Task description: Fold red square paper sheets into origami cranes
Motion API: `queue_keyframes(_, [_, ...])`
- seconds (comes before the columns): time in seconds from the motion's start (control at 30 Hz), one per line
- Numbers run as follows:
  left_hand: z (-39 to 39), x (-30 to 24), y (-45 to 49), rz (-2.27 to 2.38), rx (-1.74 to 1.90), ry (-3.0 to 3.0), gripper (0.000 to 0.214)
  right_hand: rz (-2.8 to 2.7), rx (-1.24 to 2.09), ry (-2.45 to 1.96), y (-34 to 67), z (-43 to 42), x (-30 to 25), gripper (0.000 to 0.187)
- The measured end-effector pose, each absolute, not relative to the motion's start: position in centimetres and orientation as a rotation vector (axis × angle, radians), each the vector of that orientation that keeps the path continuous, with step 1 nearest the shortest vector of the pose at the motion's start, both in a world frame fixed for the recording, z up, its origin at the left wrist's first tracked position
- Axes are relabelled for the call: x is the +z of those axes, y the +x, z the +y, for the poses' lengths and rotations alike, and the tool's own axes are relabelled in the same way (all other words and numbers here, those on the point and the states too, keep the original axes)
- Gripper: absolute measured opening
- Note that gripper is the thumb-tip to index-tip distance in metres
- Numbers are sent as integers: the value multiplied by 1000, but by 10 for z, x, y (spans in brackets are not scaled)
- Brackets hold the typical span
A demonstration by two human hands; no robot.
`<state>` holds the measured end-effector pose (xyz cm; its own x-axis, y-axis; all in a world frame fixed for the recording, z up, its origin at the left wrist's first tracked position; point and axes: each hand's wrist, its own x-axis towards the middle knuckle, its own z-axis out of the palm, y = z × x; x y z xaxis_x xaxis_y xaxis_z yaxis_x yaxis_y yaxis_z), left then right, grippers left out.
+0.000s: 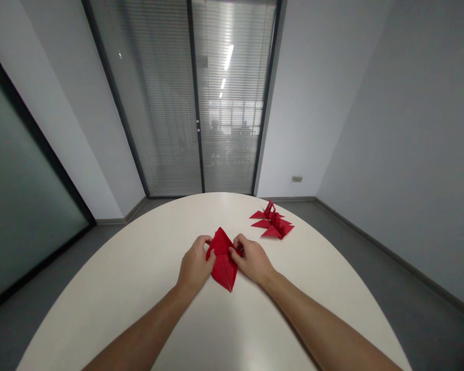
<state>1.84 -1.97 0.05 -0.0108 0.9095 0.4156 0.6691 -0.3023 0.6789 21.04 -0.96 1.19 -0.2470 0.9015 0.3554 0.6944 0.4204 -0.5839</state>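
Note:
A folded piece of red origami paper [224, 265], roughly diamond-shaped with creases across and down its middle, lies between my hands over the table. My left hand [196, 262] pinches its left corner between thumb and fingers. On the opposite side, my right hand [252, 257] grips the right corner, thumb on top and fingers curled by the edge. One point of the paper faces away from me and the other faces me. Both corners are partly hidden by my fingers.
Several finished-looking red paper cranes [272, 222] stand bunched together at the back right of the round white table [150, 242]. Beyond the table's far edge are a glass partition with blinds [232, 144] and grey walls.

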Motion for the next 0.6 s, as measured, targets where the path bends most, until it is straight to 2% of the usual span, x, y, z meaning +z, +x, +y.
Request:
queue_keyframes(0.2, [-23,4,19,1646,1214,1893,20,-2039,388,-1376,209,-12,14,9])
queue_keyframes(0.47, [-21,7,18,1501,1269,1889,24,-2051,406,-1399,210,-12,17,27])
queue_keyframes(0.6, [-21,5,18,1566,1180,1835,25,-2042,417,-1401,210,-11,16,27])
